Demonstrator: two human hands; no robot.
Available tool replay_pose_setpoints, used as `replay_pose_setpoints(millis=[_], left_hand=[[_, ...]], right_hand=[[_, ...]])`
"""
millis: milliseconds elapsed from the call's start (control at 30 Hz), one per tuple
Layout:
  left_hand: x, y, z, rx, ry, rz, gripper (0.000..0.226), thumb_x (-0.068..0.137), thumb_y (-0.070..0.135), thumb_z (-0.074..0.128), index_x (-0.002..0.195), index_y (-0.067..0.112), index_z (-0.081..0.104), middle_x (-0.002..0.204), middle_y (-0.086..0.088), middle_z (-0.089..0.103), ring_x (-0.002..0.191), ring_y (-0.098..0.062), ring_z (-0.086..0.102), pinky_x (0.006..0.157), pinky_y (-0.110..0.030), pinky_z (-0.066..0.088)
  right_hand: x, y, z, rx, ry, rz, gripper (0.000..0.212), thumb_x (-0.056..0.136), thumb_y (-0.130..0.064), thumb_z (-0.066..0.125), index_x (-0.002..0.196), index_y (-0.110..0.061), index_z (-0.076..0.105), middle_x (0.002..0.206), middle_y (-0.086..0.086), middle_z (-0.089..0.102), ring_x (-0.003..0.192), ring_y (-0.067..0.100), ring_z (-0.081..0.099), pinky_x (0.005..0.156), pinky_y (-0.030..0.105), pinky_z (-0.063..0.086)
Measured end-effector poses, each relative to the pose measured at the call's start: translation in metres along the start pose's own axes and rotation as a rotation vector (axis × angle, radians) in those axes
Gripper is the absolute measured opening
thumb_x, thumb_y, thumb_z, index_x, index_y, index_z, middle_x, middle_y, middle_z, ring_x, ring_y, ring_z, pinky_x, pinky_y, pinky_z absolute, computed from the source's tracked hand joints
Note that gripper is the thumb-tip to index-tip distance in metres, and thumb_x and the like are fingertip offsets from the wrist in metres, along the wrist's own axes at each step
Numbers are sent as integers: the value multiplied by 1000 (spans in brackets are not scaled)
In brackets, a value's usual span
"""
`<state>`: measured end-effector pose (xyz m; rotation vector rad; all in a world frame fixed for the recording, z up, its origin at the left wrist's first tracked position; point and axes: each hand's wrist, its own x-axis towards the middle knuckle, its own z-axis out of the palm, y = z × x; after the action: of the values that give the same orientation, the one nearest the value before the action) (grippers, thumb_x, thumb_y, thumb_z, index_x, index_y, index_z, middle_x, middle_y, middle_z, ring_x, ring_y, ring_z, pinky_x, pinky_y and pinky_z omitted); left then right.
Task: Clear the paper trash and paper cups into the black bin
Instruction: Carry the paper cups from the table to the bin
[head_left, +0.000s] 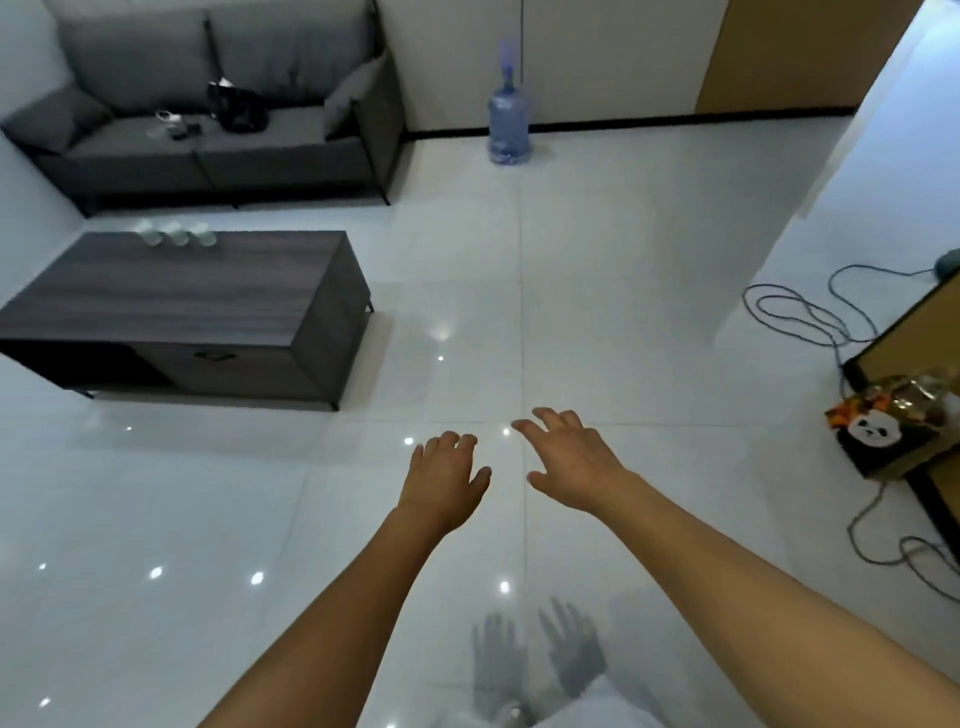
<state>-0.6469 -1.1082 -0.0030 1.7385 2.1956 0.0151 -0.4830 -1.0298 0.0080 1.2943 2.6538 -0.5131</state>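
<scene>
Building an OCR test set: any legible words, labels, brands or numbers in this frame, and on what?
No text can be read in this frame.
Black and orange box with a panda face: picture only, no legible words.
Blue plastic water jug: any label is too blurred to read.
Dark wood coffee table: a small mark on the drawer front, too small to read.
</scene>
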Motion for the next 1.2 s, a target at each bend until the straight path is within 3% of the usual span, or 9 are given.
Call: replay_pose_setpoints(millis=[233, 633, 1033, 1200], left_hand=[[121, -52, -36, -61, 38, -132, 52, 96, 44, 44, 141, 18, 38, 141, -5, 45, 128, -24, 43, 112, -39, 31], [376, -104, -141, -164, 116, -323, 52, 96, 46, 44, 141, 20, 39, 142, -4, 45, 128, -24, 44, 111, -40, 33], [583, -303, -225, -337, 106, -585, 52, 97, 43, 46, 143, 20, 36, 144, -5, 41, 132, -26, 39, 114, -45, 30], [665, -378, -284, -315, 115, -615, 46, 97, 36, 45, 137, 14, 42, 132, -10, 50, 124, -29, 44, 112, -46, 28]], right_hand=[[149, 5, -37, 3, -34, -109, 66, 91, -32, 56, 148, -29, 22, 156, 3, 19, 139, 27, 24, 105, 42, 36], [438, 36, -159, -36, -70, -237, 66, 91, -33, 57, 147, -29, 23, 156, 3, 20, 138, 28, 24, 104, 42, 35], [753, -71, -205, -79, -176, -385, 66, 90, -39, 60, 146, -29, 26, 155, 2, 24, 138, 27, 28, 106, 40, 36], [874, -115, -237, -34, -162, -483, 65, 89, -35, 60, 145, -29, 29, 151, 2, 29, 134, 26, 30, 98, 39, 40]])
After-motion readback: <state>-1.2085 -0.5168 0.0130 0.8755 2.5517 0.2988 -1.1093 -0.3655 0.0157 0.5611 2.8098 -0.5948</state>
